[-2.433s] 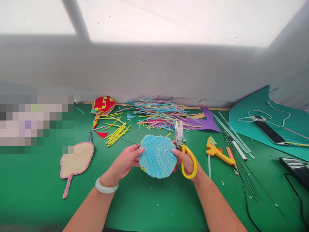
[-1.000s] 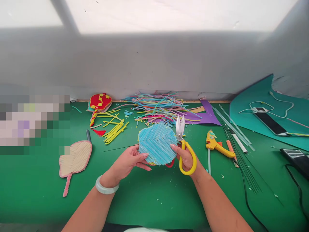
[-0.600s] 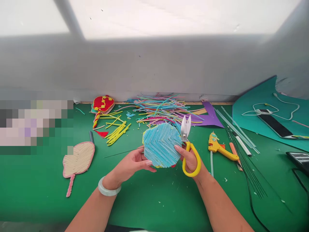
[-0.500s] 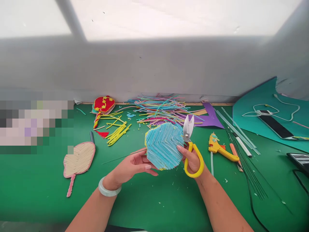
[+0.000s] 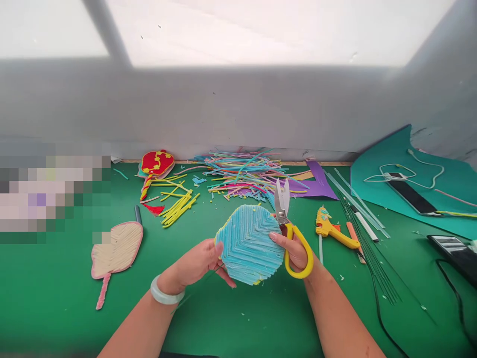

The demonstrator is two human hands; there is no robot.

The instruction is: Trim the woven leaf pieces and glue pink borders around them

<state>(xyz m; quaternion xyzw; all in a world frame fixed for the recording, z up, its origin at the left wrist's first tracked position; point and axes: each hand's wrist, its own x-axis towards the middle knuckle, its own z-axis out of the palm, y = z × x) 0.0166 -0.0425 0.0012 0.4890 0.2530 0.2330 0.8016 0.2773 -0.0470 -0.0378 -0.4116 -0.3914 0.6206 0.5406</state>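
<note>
Between my hands is a blue fan piece, a rounded panel covered in slanting pipe-cleaner strips, with yellow at its edges. My left hand grips its left edge, thumb in front and fingers partly hidden behind. A thin dark green wire sticks out near that hand toward the lower left. My right hand pinches the right edge with its thumb and also carries yellow-handled scissors, blades apart and pointing up. The fingers behind the panel are hidden.
Pipe cleaners lie piled at the back, yellow ones left of them. A beige fan and a red fan lie left. At right are a glue gun, green wires and a phone. A person is blurred at far left.
The blue fan piece has turned and come slightly lower. My left thumb has moved onto its left edge. The green wire now points more downward. The scissors stay in my right hand.
</note>
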